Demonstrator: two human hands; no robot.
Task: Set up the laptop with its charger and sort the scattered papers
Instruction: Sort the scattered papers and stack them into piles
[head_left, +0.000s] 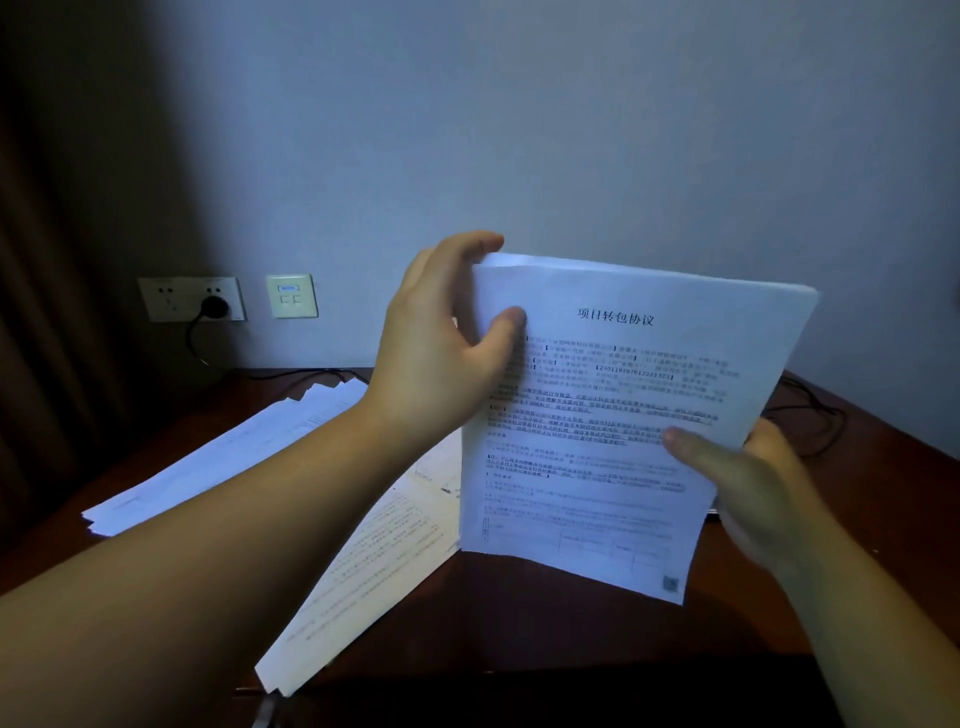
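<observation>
While the left hand (441, 343) pinches the paper stack (613, 421) at its 10 o'clock corner and the right hand (748, 467) grips its 4 o'clock edge above the desk (857, 493), loose sheets could slip out.

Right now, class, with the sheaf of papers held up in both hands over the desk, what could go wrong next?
1. The held sheaf is gripped only at its edges by the left hand and right hand; sheets may slip and scatter.
2. The front pile overhangs the desk edge; a forearm could knock it off.
</observation>
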